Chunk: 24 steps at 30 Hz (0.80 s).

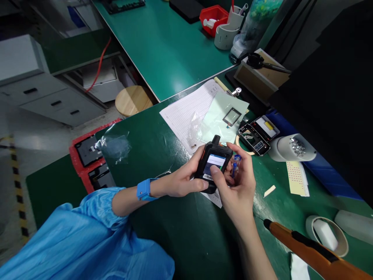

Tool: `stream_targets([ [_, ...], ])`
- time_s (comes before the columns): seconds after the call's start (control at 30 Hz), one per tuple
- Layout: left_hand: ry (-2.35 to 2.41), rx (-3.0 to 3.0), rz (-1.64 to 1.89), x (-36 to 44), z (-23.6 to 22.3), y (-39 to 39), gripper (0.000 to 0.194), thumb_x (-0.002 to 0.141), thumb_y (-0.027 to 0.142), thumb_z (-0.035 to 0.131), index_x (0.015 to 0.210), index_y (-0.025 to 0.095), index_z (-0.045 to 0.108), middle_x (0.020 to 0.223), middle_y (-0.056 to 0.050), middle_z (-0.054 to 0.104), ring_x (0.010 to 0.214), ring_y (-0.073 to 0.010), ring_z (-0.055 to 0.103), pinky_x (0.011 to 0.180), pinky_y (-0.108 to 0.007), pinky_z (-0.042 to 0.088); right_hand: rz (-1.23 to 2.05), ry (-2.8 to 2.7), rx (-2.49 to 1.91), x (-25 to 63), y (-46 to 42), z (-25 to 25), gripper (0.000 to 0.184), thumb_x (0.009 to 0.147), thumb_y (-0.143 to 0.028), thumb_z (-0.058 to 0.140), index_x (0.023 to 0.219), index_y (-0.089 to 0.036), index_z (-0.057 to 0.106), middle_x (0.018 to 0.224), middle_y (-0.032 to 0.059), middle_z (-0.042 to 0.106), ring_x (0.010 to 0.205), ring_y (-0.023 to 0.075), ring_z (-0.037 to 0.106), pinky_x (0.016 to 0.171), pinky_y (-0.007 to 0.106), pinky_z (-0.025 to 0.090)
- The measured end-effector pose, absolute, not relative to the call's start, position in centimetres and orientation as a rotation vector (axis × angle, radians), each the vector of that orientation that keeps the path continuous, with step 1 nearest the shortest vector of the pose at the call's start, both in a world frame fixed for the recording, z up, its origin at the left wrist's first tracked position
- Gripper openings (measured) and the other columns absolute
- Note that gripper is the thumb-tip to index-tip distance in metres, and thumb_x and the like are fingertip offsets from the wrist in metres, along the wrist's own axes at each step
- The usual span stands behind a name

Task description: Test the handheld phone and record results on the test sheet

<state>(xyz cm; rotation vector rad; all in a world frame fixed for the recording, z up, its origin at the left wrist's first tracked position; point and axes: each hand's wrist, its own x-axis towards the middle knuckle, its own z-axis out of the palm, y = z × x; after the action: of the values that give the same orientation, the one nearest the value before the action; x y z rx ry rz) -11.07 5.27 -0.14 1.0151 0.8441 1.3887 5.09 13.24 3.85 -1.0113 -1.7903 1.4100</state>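
A black handheld radio (208,182) with a stubby antenna and a lit screen (215,160) is tilted up above the green bench. My left hand (183,179) is closed around its left side, thumb across the lower front. On the other side, my right hand (237,182) grips the radio's right edge, its thumb on the screen and its index finger near the top. A small blue and clear piece (235,165) shows by the curled right fingers; whether they hold it I cannot tell. A blue wrist strap (146,189) is around my left wrist.
Beyond the radio lie a printed sheet (186,112), a green sheet (214,112) with a small display panel (232,116), and an opened device (254,139). At right are a white cup (287,147) and an orange electric screwdriver (309,245). Red trays (84,171) sit left.
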Motion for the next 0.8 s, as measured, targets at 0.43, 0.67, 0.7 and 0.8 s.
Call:
stream_targets([
  [0.43,0.860,0.949,1.441,-10.93,0.09,5.47,0.089,0.093,0.039,0.083,0.171,0.023,0.043,0.161,-0.020,0.061,0.149,-0.0445,0.062,0.118,-0.053,0.056,1.480,-1.825,-0.965,5.12,13.55,4.31,0.060,0.089,-0.028,0.083,0.144,-0.031,0.060,0.092,-0.0024,0.064,0.059,0.0138,0.056,0.050,0.031,0.054],
  [0.67,0.850,0.951,1.426,-10.97,0.11,5.46,0.090,0.093,0.040,0.083,0.172,0.023,0.041,0.160,-0.019,0.062,0.147,-0.0429,0.064,0.117,-0.052,0.057,1.493,-1.807,-0.973,5.01,13.55,4.23,0.060,0.088,-0.028,0.082,0.144,-0.030,0.059,0.094,-0.0027,0.063,0.057,0.0117,0.053,0.048,0.029,0.052],
  [0.7,0.850,0.953,1.425,-10.99,0.14,5.48,0.090,0.093,0.040,0.083,0.171,0.023,0.042,0.159,-0.019,0.062,0.145,-0.0420,0.066,0.115,-0.050,0.058,1.497,-1.808,-0.970,5.04,13.54,4.26,0.060,0.089,-0.028,0.081,0.145,-0.030,0.059,0.091,-0.0034,0.062,0.055,0.0114,0.050,0.048,0.029,0.051],
  [0.8,0.846,0.969,1.434,-11.12,0.09,5.56,0.086,0.094,0.040,0.083,0.170,0.024,0.045,0.154,-0.018,0.067,0.138,-0.0399,0.070,0.110,-0.046,0.060,1.496,-1.810,-0.977,5.19,13.51,4.35,0.058,0.091,-0.028,0.078,0.147,-0.030,0.061,0.085,-0.0046,0.057,0.055,0.0117,0.044,0.049,0.029,0.049],
])
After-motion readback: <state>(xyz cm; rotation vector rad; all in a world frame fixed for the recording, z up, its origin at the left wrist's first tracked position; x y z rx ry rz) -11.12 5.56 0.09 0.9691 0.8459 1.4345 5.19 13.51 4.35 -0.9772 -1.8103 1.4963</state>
